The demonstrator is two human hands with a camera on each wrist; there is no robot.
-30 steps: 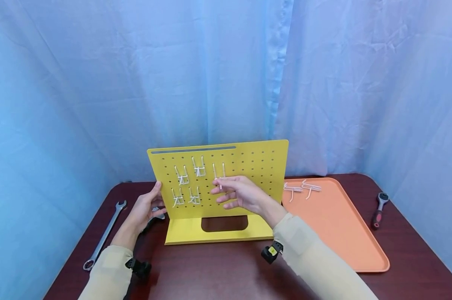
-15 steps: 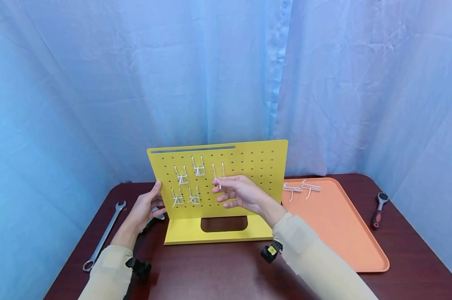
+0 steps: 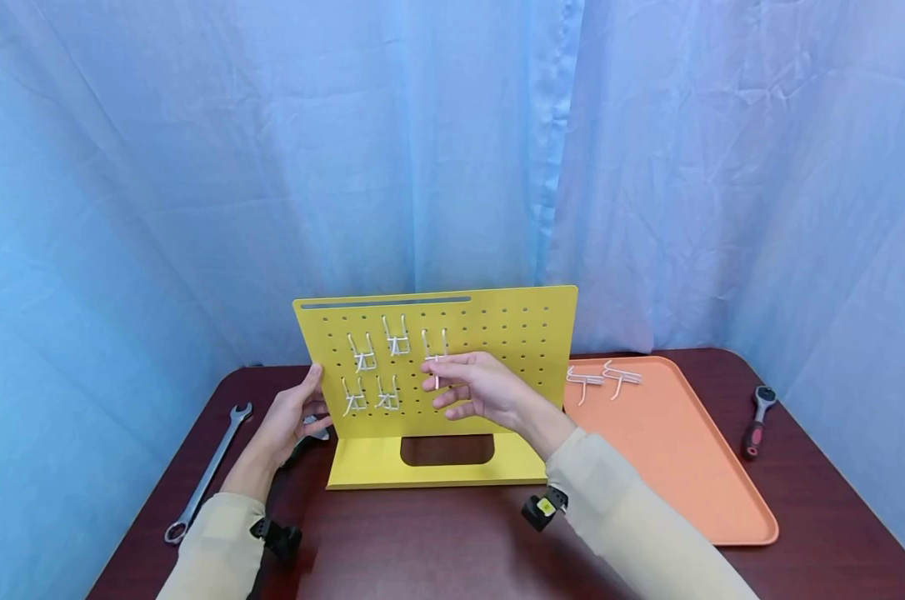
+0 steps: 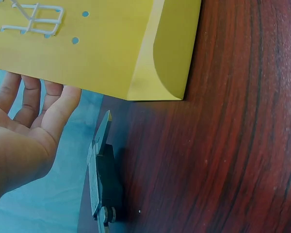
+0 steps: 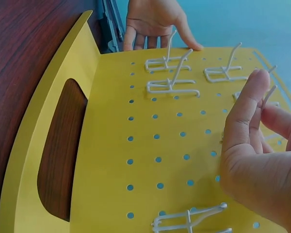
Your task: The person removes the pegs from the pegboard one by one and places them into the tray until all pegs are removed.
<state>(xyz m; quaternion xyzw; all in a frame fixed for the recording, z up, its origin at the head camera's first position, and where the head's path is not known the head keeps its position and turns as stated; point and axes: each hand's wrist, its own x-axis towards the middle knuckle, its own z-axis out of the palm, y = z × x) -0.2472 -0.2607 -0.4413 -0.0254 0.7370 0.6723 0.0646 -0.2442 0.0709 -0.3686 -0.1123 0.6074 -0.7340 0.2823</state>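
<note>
A yellow pegboard (image 3: 512, 392) stands upright on its folded base, with several white wire hooks (image 3: 397, 337) on its left half. My left hand (image 3: 291, 412) holds the board's left edge, thumb toward the front and fingers behind, as the left wrist view also shows. With thumb and index finger, my right hand (image 3: 482, 387) pinches the prong of another white wire hook (image 3: 434, 343), whose two upper ends lie at the board's holes. The other right fingers are spread loosely. One more hook (image 5: 189, 221) shows low in the right wrist view, behind my right hand in the head view.
An orange tray (image 3: 692, 467) at right bears two loose wire hooks (image 3: 621, 377). Beyond it lies a ratchet (image 3: 757, 425). A combination wrench (image 3: 211, 475) lies at far left. Behind my left hand is a dark tool with a pointed metal end (image 4: 104, 170). Curtains hang behind the table.
The pegboard's top edge has dropped slightly in view. The pinched hook's prong now shows lower, and the hook has shifted a little left. Both hands stay almost where they were.
</note>
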